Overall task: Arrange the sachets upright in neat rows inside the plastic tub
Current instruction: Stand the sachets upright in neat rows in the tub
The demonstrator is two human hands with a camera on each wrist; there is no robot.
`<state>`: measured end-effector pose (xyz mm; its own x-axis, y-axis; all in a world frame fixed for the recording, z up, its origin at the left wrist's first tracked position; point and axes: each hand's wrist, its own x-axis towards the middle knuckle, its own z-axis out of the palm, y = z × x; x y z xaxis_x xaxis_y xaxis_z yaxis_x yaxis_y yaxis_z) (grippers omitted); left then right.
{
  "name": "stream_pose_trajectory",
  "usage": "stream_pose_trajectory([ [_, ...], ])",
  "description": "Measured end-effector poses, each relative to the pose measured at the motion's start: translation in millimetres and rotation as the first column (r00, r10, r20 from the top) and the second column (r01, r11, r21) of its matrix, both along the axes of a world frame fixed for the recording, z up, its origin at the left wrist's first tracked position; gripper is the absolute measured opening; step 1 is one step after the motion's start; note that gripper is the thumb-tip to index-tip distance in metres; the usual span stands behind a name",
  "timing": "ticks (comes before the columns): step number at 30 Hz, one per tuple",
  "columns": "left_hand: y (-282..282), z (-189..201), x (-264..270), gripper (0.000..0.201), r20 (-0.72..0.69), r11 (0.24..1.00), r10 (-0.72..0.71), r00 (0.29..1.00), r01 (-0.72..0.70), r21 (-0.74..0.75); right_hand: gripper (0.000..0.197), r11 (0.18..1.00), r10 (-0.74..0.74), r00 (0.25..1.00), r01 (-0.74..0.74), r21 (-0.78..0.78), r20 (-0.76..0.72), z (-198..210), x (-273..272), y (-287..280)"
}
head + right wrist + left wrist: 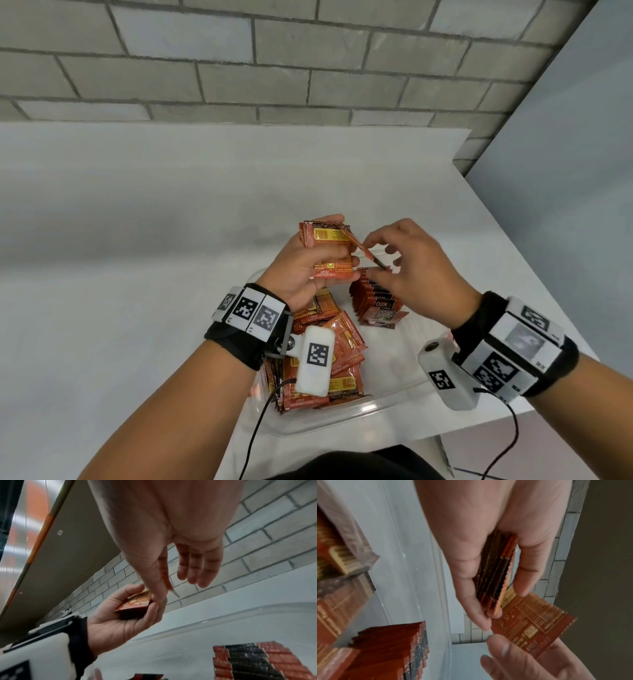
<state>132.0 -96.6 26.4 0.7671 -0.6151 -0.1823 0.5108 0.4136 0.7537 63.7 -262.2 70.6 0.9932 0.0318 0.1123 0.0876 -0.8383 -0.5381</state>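
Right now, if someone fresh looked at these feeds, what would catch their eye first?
Probably the two hands meeting above the clear plastic tub: the left hand grips a stack of sachets, while the right hand pinches a single sachet off it. Next, the upright row of sachets under the right hand, and the loose heap below the left wrist.

The right hand [164, 536] fills the upper centre, palm toward the camera. Its thumb and forefinger pinch one thin red-orange foil sachet [169, 584], seen edge-on; the other fingers are extended. Below left, the left hand [120, 618] grips a small stack of red-orange foil sachets [135, 605]. At lower right, a row of upright red-and-black sachets [257, 661] stands inside the clear plastic tub [197, 627]. A grey brick wall [257, 536] lies behind.
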Motion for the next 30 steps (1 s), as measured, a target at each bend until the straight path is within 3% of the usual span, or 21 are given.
stream_pose_trajectory([
  [4,0.3,0.1,-0.2,0.034,-0.007,1.0,0.023,1.0,-0.023,-0.014,0.045,0.998,0.049,0.999,-0.049,-0.042,0.01,-3.3,-2.0,-1.4],
  [9,0.2,-1.4,1.4,0.054,0.024,0.997,0.048,0.999,-0.05,0.065,0.056,0.977,0.155,0.988,-0.157,-0.144,-0.024,-2.6,-6.7,0.9],
  [11,-0.4,-1.8,1.7,0.054,0.032,0.996,0.053,0.998,-0.056,0.071,0.054,0.989,0.134,0.991,-0.133,-0.064,0.004,0.7,-6.0,2.2],
  [13,-0.4,-2.0,1.5,0.052,0.034,0.997,0.044,0.998,-0.046,0.061,0.047,1.0,0.004,1.0,-0.004,0.027,0.008,4.2,-2.5,2.5],
  [16,0.6,-1.0,0.3,0.052,0.033,0.998,0.058,0.998,-0.059,0.032,0.037,0.957,-0.171,0.959,0.216,0.194,-0.225,6.4,0.7,3.4],
  [18,1.0,0.0,-0.7,0.053,0.04,0.998,0.057,0.998,-0.058,0.012,0.02,0.883,-0.143,0.914,0.291,0.367,-0.38,6.8,0.8,5.4],
  [20,1.0,2.8,-1.8,0.048,0.039,0.999,0.042,0.998,-0.042,0.003,0.011,0.869,-0.115,0.924,0.271,0.413,-0.365,10.0,2.4,4.9],
  [24,-0.3,5.4,-2.2,0.049,0.023,0.999,0.041,0.999,-0.041,0.011,0.017,0.917,-0.123,0.957,0.211,0.339,-0.262,20.1,8.6,4.0],
  [27,0.2,4.4,-1.8,0.051,0.038,0.994,0.107,0.994,-0.107,0.002,0.017,0.777,-0.137,0.919,0.331,0.535,-0.37,19.6,7.7,5.1],
  [30,-0.1,3.9,-1.3,0.052,0.047,0.988,0.156,0.987,-0.156,-0.006,0.016,0.618,-0.055,0.865,0.422,0.664,-0.499,15.9,5.1,4.6],
])
